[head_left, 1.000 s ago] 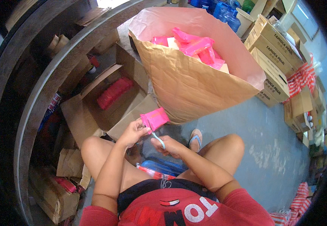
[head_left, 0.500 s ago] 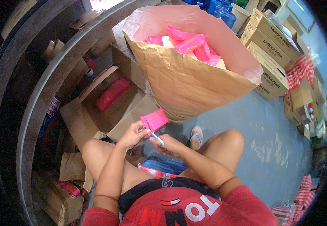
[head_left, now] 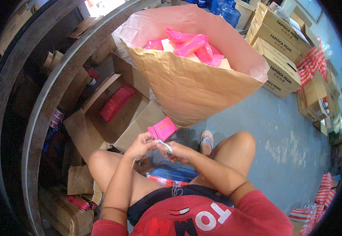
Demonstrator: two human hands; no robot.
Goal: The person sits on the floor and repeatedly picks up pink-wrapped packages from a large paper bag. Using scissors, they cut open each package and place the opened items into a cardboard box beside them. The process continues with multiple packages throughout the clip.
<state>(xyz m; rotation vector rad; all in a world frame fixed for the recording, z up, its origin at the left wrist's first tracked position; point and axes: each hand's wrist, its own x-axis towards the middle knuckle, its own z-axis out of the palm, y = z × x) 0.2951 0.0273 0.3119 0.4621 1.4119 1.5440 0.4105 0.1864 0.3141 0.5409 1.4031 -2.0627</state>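
Observation:
A bright pink plastic packet (head_left: 165, 127) is pinched at its near left edge by my left hand (head_left: 140, 145). My right hand (head_left: 179, 152) is closed around scissors with light blue handles (head_left: 166, 146). Their blades lie across the packet's edge, close to my left fingertips. Just beyond my hands stands a large brown paper sack (head_left: 194, 88) with a whitish lining. Several pink packets (head_left: 194, 46) and some pale pieces fill its mouth. To the left an open cardboard box (head_left: 96, 129) holds a pink-red wrapped bundle (head_left: 117, 103).
Stacked cardboard cartons (head_left: 277, 59) and red-and-white striped bags (head_left: 314, 72) line the right side. A curved-looking shelf edge (head_left: 47, 94) runs down the left. Blue water jugs (head_left: 229, 15) stand at the back. Another carton (head_left: 66, 214) sits low on the left.
The scissors and both hands stay at the packet's edge, with the packet tilted slightly differently. The whole view has shifted a little.

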